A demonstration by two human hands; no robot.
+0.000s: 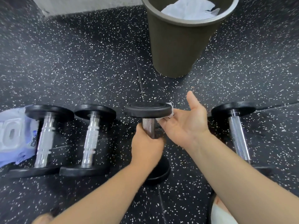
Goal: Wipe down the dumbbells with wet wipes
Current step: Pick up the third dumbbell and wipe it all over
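The left hand (146,144) is wrapped tight round the knurled handle of the middle dumbbell (148,109). It holds the dumbbell tipped so the far plate is raised and the near plate sits low by the floor (80,62), partly hidden under the forearm. The right hand (186,125) is turned palm up with the thumb stretched out and the fingers curled in. They press a crumpled wet wipe (169,105) against the right edge and underside of that far plate (only scraps of the wipe show past the rim and between the fingers). Three more dumbbells lie on the speckled black rubber floor: the leftmost dumbbell (43,139) and the second dumbbell (92,138) just beside each other to the left, and the right-hand dumbbell (237,131) beyond the right wrist. A pale blue pack of wet wipes (13,136) lies against the leftmost dumbbell, partly behind its far plate. Further off stands a dark round bin (178,46), with crumpled white sheets (189,8) inside it.
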